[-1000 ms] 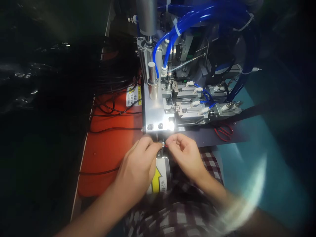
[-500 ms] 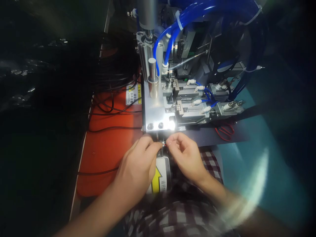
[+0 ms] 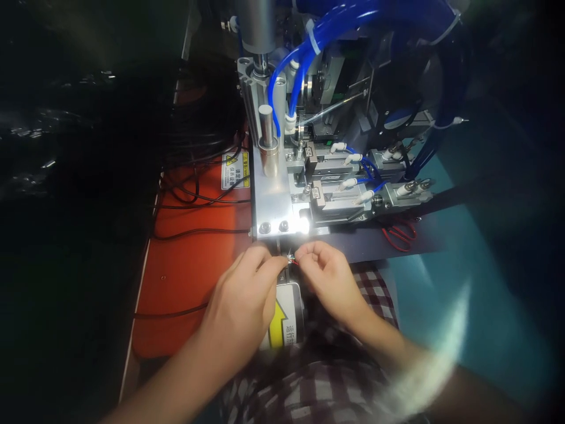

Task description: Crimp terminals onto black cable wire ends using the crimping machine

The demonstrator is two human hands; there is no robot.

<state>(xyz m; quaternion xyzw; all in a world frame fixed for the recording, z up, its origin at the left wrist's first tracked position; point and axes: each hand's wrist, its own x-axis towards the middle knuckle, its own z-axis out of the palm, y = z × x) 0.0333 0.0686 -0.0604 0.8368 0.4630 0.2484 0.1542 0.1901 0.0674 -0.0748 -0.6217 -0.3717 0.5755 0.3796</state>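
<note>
My left hand (image 3: pixel 242 294) and my right hand (image 3: pixel 329 277) meet just below the front edge of a metal machine (image 3: pixel 282 194). Both pinch a small bundle of thin wire ends (image 3: pixel 291 259), red and pale, held between their fingertips. The fingers of both hands are curled and closed on it. Under my left hand sits a white and black label with a yellow arrow (image 3: pixel 282 324). A checked cloth (image 3: pixel 318 377) lies beneath my forearms.
The machine carries blue air hoses (image 3: pixel 348 23), a steel cylinder (image 3: pixel 266 126) and small white-tipped fittings (image 3: pixel 353 159). Black cables (image 3: pixel 198 194) cross an orange mat (image 3: pixel 185 265) at the left. Red-handled scissors (image 3: pixel 399 232) lie on the right beside a teal surface (image 3: pixel 441 277).
The view has shifted slightly left. Both hands stay pinched on the wire ends at the machine's front edge, with only small finger movements.
</note>
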